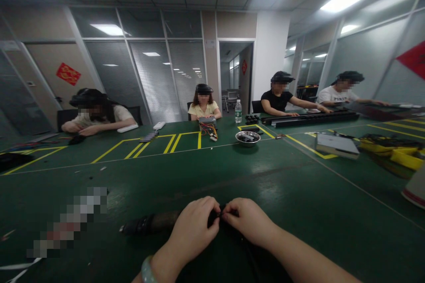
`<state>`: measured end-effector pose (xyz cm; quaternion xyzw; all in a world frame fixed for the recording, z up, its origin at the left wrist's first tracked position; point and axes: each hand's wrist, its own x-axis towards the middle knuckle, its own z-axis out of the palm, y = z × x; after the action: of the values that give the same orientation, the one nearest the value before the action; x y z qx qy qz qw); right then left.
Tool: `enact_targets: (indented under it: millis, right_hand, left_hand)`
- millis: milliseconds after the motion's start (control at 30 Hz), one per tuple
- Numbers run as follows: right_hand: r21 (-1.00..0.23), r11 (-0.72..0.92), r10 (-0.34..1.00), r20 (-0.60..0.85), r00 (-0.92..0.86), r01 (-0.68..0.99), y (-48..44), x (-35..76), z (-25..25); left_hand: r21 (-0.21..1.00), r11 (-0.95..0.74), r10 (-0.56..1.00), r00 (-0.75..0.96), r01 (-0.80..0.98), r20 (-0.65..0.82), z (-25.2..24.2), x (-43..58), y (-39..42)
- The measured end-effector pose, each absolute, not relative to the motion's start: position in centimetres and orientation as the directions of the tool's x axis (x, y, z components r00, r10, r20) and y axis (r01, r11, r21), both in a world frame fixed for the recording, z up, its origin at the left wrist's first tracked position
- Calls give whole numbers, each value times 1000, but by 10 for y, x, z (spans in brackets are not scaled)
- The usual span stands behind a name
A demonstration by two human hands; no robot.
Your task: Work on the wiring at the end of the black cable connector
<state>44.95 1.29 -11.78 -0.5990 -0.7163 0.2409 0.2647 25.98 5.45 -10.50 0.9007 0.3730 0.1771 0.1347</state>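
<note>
A dark, long cylindrical electric screwdriver [156, 223] lies across the green table in front of me, its metal tip pointing left. My left hand [195, 221] is closed round its right end, with thumb and index finger pinched together. Close beside it, fingertips almost meeting, my right hand [247, 221] pinches a small black piece at the tool's rear, which looks like the cable end. Fingers hide most of that spot. A dark cable [250, 254] runs faintly down from under the right hand.
A blurred-out strip [71, 225] with white leads lies at left. Farther off stand a metal bowl [248, 138] of dark parts, a water bottle [238, 112], a white box [337, 145] and yellow trays [407, 158]. Several people sit along the far side. Yellow tape [171, 143] marks the table.
</note>
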Motion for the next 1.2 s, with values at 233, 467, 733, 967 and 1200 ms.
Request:
enact_targets:
  millis: [233,467,733,967,1200]
  right_hand:
    - [-649,167,985,86,-147,742,14,450,-119]
    - [-667,165,986,84,-147,727,15,450,-121]
    - [-661,176,984,93,-153,729,14,451,-121]
    - [-678,165,986,89,-143,716,14,451,-121]
    - [-678,196,980,119,-157,709,16,452,-123]
  left_hand:
    - [345,-675,729,660,652,179,-106,262,56]
    - [353,-680,727,654,643,210,-104,262,53]
    - [347,-673,731,658,653,181,-107,262,56]
    - [348,-696,711,673,628,206,-105,261,55]
    - [354,-700,707,672,621,220,-105,262,54]
